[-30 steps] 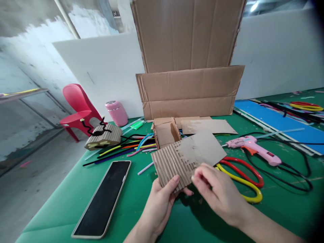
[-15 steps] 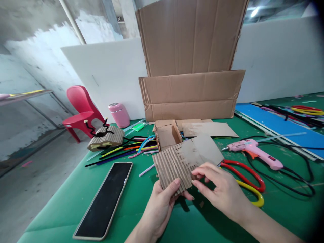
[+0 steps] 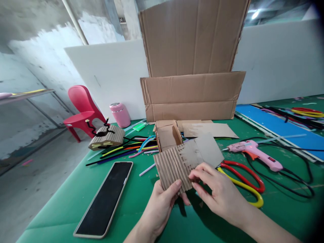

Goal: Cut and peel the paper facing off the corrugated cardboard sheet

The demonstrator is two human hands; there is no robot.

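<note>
My left hand (image 3: 162, 206) grips the near edge of a square cardboard piece (image 3: 177, 163), thumb on top of its bare corrugated ridges. My right hand (image 3: 219, 194) pinches the torn edge of the smooth paper layer at the piece's middle. The smooth paper still covers the piece's right half. The piece is held just above the green table (image 3: 63, 206).
A phone (image 3: 106, 197) lies screen-up at the left. Red and yellow scissors (image 3: 243, 182) and a pink glue gun (image 3: 255, 153) with black cord lie at the right. Pipe cleaners (image 3: 129, 148), a small open cardboard box (image 3: 168, 136), a pink cup (image 3: 120, 114) and a big carton (image 3: 192, 91) stand behind.
My right hand's fingers have shifted slightly left along the torn paper edge. The left hand keeps its hold; the view has shifted a little.
</note>
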